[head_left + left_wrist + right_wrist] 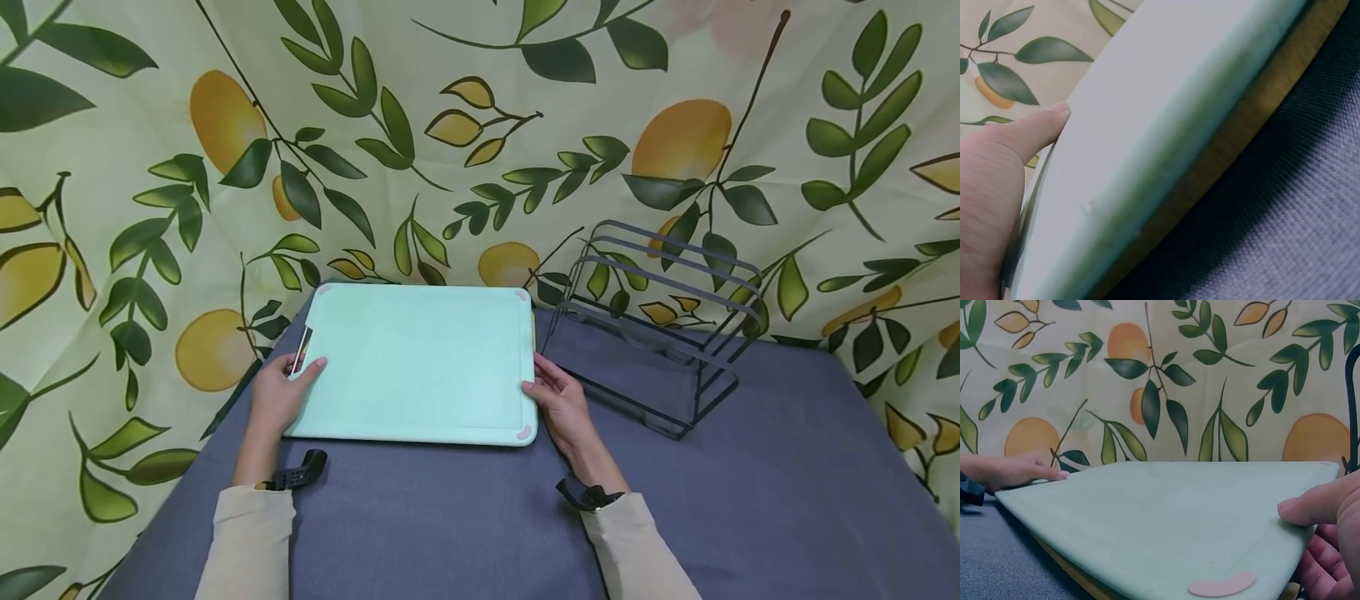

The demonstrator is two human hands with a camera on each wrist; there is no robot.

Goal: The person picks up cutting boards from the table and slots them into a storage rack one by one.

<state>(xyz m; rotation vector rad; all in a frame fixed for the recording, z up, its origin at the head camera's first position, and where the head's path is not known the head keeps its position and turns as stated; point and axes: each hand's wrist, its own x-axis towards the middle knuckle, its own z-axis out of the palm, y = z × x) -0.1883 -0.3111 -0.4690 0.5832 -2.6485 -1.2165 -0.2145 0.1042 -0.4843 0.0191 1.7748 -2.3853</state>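
Observation:
A mint-green cutting board (420, 362) with pink corner pads lies over the table in the head view. Beneath it a brown wooden-looking layer (1235, 147) shows along the near edge in the left wrist view. My left hand (279, 396) grips the board's left edge beside the handle slot, thumb on top. At the right edge, my right hand (562, 408) holds the board with the thumb on its face and the fingers (1325, 565) curled at its side and underneath. The fingers of the left hand are mostly hidden by the board.
A black wire rack (652, 333) with upright loops stands just right of the board. Grey-blue cloth (435, 525) covers the table. Behind it hangs a curtain (420, 175) printed with leaves and fruit, reaching the table's back edge.

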